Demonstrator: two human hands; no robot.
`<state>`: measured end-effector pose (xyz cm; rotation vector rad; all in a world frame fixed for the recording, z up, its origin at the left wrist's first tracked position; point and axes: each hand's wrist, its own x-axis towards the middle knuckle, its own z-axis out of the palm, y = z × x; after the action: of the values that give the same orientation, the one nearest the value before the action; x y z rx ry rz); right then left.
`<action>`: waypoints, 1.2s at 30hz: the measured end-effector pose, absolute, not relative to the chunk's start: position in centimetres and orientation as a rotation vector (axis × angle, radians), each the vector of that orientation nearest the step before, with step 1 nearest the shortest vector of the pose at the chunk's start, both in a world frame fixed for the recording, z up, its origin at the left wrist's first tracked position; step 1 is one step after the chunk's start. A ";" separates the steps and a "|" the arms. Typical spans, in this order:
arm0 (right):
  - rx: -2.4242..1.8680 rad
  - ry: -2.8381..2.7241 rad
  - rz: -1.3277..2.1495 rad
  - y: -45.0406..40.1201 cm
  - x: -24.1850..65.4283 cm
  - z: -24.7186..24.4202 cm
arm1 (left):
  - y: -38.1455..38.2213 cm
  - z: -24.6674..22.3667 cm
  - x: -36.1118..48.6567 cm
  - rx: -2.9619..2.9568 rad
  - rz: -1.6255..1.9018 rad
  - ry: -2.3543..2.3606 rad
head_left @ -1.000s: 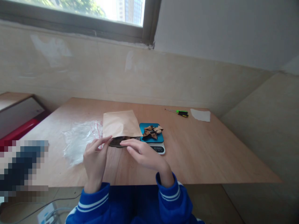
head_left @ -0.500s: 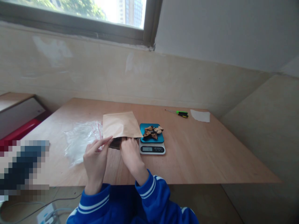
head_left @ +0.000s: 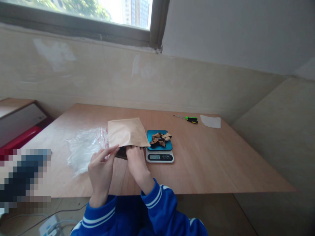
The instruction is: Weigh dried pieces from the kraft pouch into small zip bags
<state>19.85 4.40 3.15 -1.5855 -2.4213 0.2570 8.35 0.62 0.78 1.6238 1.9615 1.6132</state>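
Note:
A brown paper bag (head_left: 128, 131) lies on the table with its mouth towards me. My left hand (head_left: 101, 165) pinches the left corner of that mouth between thumb and fingers. My right hand (head_left: 137, 162) reaches into the bag, its fingers hidden under the paper, so what they do inside cannot be seen. To the right stands a digital kitchen scale (head_left: 159, 157) with a blue platform and a lit display too small to read surely. Several curled brown dried pieces (head_left: 158, 139) lie on the platform. The bag's right corner reaches the scale's left edge.
Clear plastic zip bags (head_left: 85, 149) lie left of the paper bag. At the back right are a green-and-black screwdriver (head_left: 190, 118), a second black-and-yellow handle (head_left: 192, 121) and a torn white paper (head_left: 211, 121). A power strip (head_left: 50, 226) with cables is below the table, at left.
Almost nothing differs. Both hands keep their places at the bag, and the view has shifted very slightly.

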 end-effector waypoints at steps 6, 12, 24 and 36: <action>-1.417 -2.436 0.167 3.8 20.8 2.7 | 0.6 0.8 8.1 1.599 1.629 1.975; -1.080 -2.210 0.368 2.3 21.9 2.0 | 0.5 1.1 7.8 1.589 1.637 1.998; -0.894 -1.399 1.029 1.5 25.6 1.4 | 0.7 1.2 7.8 1.570 1.631 2.015; -0.939 -1.058 1.122 2.4 31.3 0.6 | 0.9 1.3 7.8 1.527 1.657 2.000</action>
<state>31.30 2.43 0.60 -0.9394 -1.0579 1.1223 7.77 0.89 1.33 1.5266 1.9999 1.6569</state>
